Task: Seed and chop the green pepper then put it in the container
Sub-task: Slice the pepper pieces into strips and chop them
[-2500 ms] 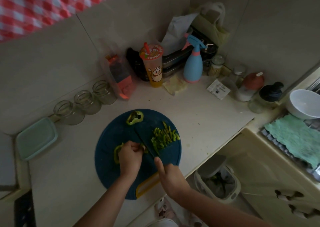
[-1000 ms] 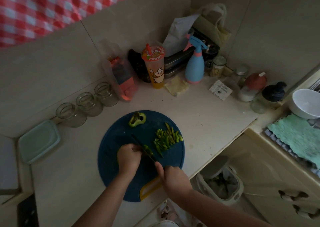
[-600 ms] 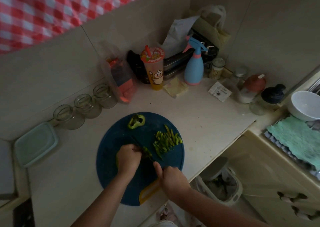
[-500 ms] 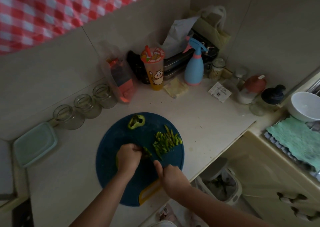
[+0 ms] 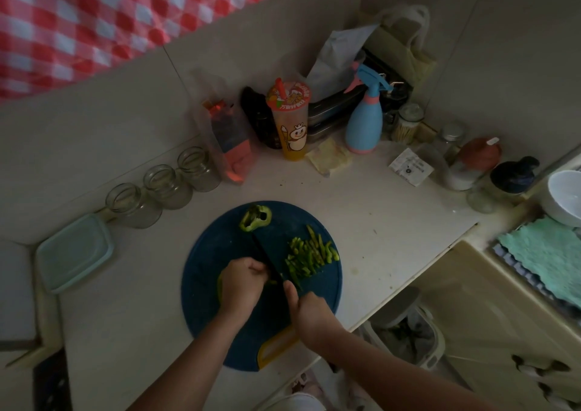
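Head view: pale green plastic container (image 5: 74, 252) sits at 9 o'clock of the round blue cutting board (image 5: 213, 253). Curled fingers (image 5: 256, 267) of the left hand (image 5: 243, 281) pin the green pepper piece (image 5: 219, 288). The right hand (image 5: 309, 311) grips the dark knife (image 5: 267, 255), blade just beside those knuckles, so one slip nicks them. Board hugs the worktop (image 5: 393, 222) edge at 5 o'clock, with bare room at 3.

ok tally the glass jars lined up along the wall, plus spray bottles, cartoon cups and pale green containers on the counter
glass jars: 3
spray bottle: 1
cartoon cup: 1
pale green container: 1
total: 6
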A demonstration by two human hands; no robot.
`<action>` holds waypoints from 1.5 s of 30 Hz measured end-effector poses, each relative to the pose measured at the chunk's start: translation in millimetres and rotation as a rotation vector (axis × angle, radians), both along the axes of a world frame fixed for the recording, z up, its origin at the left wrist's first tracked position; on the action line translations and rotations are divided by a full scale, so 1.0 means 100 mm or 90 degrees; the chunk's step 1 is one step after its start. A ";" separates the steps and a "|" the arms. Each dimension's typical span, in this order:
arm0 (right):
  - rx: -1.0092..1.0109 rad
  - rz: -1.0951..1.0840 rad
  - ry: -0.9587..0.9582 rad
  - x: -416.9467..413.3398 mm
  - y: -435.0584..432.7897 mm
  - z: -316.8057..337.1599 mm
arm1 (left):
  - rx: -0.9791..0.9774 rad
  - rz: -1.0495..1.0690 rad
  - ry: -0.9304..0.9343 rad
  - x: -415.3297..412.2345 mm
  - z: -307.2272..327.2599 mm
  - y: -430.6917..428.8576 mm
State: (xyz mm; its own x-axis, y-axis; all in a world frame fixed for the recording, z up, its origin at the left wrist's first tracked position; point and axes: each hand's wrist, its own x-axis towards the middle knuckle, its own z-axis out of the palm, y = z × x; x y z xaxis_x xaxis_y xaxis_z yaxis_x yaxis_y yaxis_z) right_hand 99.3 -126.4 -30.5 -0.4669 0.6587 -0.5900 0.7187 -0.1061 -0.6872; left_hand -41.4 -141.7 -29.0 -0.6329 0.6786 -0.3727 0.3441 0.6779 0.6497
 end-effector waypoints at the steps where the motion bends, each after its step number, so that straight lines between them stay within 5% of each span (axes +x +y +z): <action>1: 0.000 -0.006 -0.009 -0.03 0.00 -0.02 | 0.015 -0.009 0.023 0.02 0.01 -0.02; 11: -0.010 -0.053 -0.010 -0.03 0.00 -0.04 | 0.139 -0.075 0.164 0.17 -0.05 -0.21; 30: 0.053 -0.045 0.017 0.39 -0.23 0.01 | 0.113 0.096 0.016 0.24 -0.06 -0.15; 45: 0.090 -0.006 0.017 0.30 -0.36 -0.02 | 0.049 0.106 0.034 0.33 0.02 -0.12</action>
